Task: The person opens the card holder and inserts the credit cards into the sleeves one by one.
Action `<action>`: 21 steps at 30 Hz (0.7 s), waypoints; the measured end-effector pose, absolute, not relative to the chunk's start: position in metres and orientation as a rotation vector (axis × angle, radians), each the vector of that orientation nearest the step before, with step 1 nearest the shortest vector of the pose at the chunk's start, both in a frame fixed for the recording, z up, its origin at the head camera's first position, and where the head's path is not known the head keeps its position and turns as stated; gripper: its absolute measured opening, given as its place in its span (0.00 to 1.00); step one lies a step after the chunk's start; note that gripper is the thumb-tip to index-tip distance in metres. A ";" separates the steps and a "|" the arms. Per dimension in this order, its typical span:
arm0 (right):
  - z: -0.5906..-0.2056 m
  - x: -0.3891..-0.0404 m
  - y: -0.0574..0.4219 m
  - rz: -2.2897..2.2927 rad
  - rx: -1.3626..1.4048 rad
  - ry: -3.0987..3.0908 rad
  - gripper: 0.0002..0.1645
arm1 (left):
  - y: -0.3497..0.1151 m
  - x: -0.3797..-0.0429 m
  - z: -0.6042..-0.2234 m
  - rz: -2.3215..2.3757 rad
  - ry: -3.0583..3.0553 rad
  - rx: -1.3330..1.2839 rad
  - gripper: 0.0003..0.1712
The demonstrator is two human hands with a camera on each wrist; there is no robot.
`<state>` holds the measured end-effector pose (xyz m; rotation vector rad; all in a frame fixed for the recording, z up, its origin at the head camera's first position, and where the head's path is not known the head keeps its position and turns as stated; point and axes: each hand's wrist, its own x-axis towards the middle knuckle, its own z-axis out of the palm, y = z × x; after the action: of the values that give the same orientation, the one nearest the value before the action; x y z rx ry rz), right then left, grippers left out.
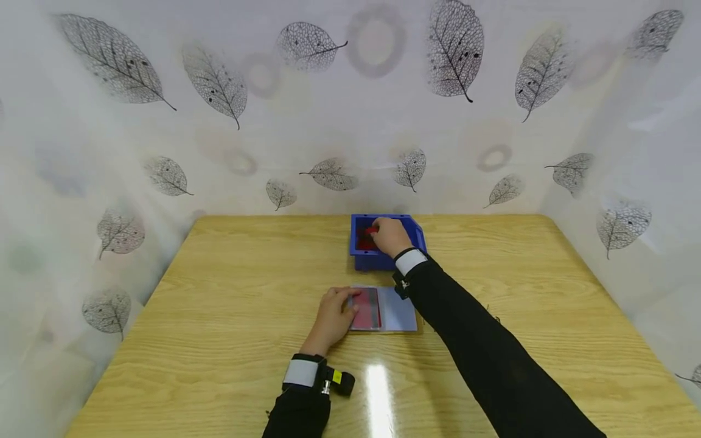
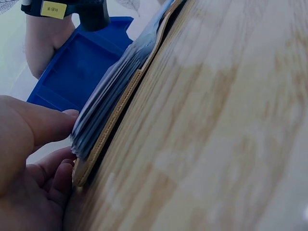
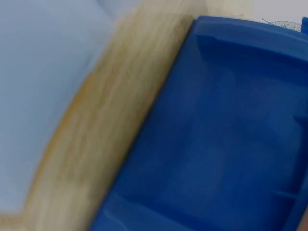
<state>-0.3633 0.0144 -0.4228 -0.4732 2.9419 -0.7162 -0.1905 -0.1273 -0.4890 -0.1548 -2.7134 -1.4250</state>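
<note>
A card holder (image 1: 398, 310) with clear sleeves and a tan stitched cover (image 2: 110, 122) lies open on the table, a red card (image 1: 366, 310) showing in its left-hand sleeve. My left hand (image 1: 331, 313) holds its left edge, thumb and fingers at the stacked sleeves (image 2: 108, 96). Farther back, my right hand (image 1: 391, 236) reaches into a blue bin (image 1: 375, 262) and pinches a red card (image 1: 372, 230) at the fingertips. More dark red pieces (image 1: 364, 242) lie inside, on the bin's left side. In the right wrist view, the right hand is almost wholly out of frame.
The wooden table (image 1: 246, 292) runs back to a leaf-patterned curtain (image 1: 328, 121), which also flanks it left and right. The bin stands near the table's back edge, just beyond the card holder. My right sleeve (image 1: 482, 340) crosses over the table's right half.
</note>
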 end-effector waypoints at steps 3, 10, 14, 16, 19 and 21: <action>-0.417 -0.363 0.025 -0.575 -0.550 2.975 0.16 | -0.126 -0.190 -0.490 -1.434 -2.717 -0.154 0.18; -0.395 -0.356 0.059 -0.299 -0.643 3.004 0.08 | -0.124 -0.189 -0.490 -1.429 -2.720 -0.119 0.18; -0.379 -0.347 0.077 -0.344 -0.752 2.949 0.17 | -0.124 -0.188 -0.490 -1.414 -2.730 -0.130 0.19; -0.372 -0.341 0.085 -0.399 -0.820 2.947 0.21 | -0.124 -0.189 -0.490 -1.421 -2.725 -0.141 0.19; -0.364 -0.326 0.097 -0.589 -0.855 2.966 0.20 | -0.125 -0.191 -0.489 -1.458 -2.724 -0.137 0.19; -0.360 -0.313 0.104 -0.777 -0.858 2.985 0.17 | -0.125 -0.193 -0.487 -1.489 -2.718 -0.129 0.18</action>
<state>-0.3131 0.1039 -0.3602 -0.8584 2.9848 -0.7771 -0.1930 -0.1254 -0.4870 -0.1287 -2.7180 -1.4885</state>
